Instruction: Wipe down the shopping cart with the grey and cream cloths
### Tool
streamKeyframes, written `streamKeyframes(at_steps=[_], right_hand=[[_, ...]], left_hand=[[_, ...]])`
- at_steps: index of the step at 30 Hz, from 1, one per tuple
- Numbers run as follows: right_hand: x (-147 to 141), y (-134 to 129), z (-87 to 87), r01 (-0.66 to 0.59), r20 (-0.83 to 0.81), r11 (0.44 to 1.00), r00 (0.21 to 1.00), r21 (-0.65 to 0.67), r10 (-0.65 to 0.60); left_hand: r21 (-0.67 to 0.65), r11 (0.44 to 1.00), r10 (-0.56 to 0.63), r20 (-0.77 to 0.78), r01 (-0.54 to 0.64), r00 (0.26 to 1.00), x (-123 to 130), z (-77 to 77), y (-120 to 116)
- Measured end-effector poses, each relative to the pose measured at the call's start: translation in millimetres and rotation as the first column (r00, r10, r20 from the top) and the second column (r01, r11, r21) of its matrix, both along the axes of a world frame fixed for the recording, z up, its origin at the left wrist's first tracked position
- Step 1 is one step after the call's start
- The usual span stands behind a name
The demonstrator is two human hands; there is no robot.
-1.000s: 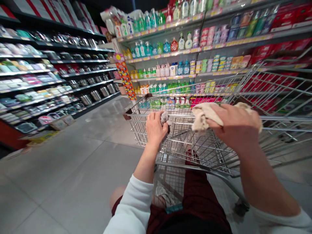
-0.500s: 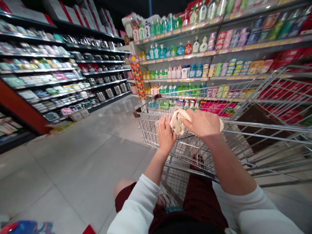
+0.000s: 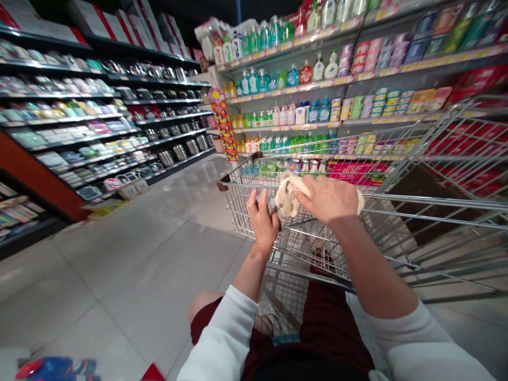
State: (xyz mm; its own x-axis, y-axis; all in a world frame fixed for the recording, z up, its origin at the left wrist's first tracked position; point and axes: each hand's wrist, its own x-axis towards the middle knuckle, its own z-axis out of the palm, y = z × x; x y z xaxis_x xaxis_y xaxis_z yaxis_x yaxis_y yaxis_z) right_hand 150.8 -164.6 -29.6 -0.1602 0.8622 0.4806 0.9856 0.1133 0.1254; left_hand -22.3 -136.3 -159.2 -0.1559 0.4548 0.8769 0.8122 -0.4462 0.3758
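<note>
Our right hand (image 3: 333,200) grips a cream cloth (image 3: 282,196), likely soft, light, best held bunched; just beside it, our left hand (image 3: 262,225) curls round a grey cloth (image 3: 271,204)

Cloth (image 3: 296,185) on cart (image 3: 391,198), shelves (image 3: 293,89) behind

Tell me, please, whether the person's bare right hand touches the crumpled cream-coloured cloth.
Touching. The head view shows the bare right hand closed over the crumpled cream-coloured cloth, which sticks out on both sides.
</note>
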Motion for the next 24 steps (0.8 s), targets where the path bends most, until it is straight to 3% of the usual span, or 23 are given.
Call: streamKeyframes(at_steps=[2, 3, 5, 9, 11, 12, 14, 18, 21, 24], right_hand=[[0.0, 0.1, 0.1, 0.000, 0.003, 1.000, 1.000, -0.009, 0.001], [0.2, 0.6, -0.3, -0.007, 0.005, 1.000, 1.000, -0.001, 0.007], [1.1, 2.3, -2.3, -0.025, 0.009, 0.999, 1.000, 0.032, 0.025], [2.7, 5.8, -6.6, -0.043, 0.009, 0.997, 0.999, 0.064, 0.043], [3.0, 5.6, -6.9, -0.048, 0.007, 0.997, 0.999, 0.064, 0.048], [2.9, 4.8, -6.4, -0.049, 0.003, 0.997, 0.999, 0.063, 0.049], [2.6, 2.0, -4.0, -0.053, -0.007, 0.997, 0.999, 0.052, 0.054], [1.1, -3.6, 1.6, -0.060, -0.013, 0.998, 0.998, 0.003, 0.060], [0.2, -2.9, 0.8, -0.041, -0.009, 0.999, 0.999, 0.005, 0.041], [0.2, 1.1, -3.7, -0.031, -0.003, 0.999, 0.999, 0.031, 0.032]], left_hand=[[0.053, 0.998, 0.019, 0.005, -0.020, 1.000, 2.1, 10.7, 7.8], [0.059, 0.998, 0.015, -0.014, -0.015, 1.000, 3.1, 7.0, 10.9], [0.027, 1.000, -0.005, -0.079, 0.007, 0.997, 4.4, -16.8, 13.3], [-0.128, 0.991, -0.050, -0.187, 0.026, 0.981, -2.8, -86.0, 1.2], [-0.180, 0.984, -0.043, -0.192, 0.007, 0.980, -14.9, -103.6, -7.7], [-0.191, 0.982, -0.025, -0.186, -0.011, 0.982, -22.9, -105.0, -11.0], [-0.181, 0.982, 0.031, -0.170, -0.062, 0.985, -40.2, -94.5, -13.2], [-0.148, 0.976, 0.140, -0.134, -0.160, 0.981, -54.9, -49.2, -2.1], [-0.143, 0.982, 0.119, -0.040, -0.123, 0.992, -34.2, -26.8, 8.3], [-0.111, 0.993, 0.058, 0.085, -0.048, 0.995, -4.8, -25.9, 10.8]])
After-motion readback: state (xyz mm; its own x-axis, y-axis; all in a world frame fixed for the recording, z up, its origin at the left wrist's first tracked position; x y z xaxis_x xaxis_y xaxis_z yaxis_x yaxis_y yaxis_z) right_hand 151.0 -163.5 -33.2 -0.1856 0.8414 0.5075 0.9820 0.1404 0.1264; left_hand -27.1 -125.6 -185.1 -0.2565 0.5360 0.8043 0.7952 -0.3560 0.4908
